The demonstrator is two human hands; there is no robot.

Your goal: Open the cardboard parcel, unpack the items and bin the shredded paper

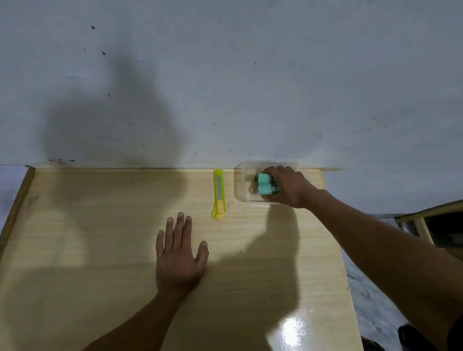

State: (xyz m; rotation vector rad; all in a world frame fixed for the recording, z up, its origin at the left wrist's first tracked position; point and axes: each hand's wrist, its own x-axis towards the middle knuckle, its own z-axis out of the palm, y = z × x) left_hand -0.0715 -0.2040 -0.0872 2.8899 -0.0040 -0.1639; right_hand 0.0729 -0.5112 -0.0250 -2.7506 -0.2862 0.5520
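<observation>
My right hand (290,186) reaches to the far right of the wooden table (91,249) and grips two teal-capped items (265,184) inside a clear plastic container (242,181). A yellow-green utility knife (219,194) lies just left of the container, pointing at the wall. My left hand (179,255) rests flat on the table's middle, fingers spread, holding nothing. No cardboard parcel or shredded paper is in view.
A grey wall (229,70) stands right behind the table's far edge. A wooden frame or shelf (438,222) sits off the table to the right, above a grey floor. Something dark lies at the bottom right corner.
</observation>
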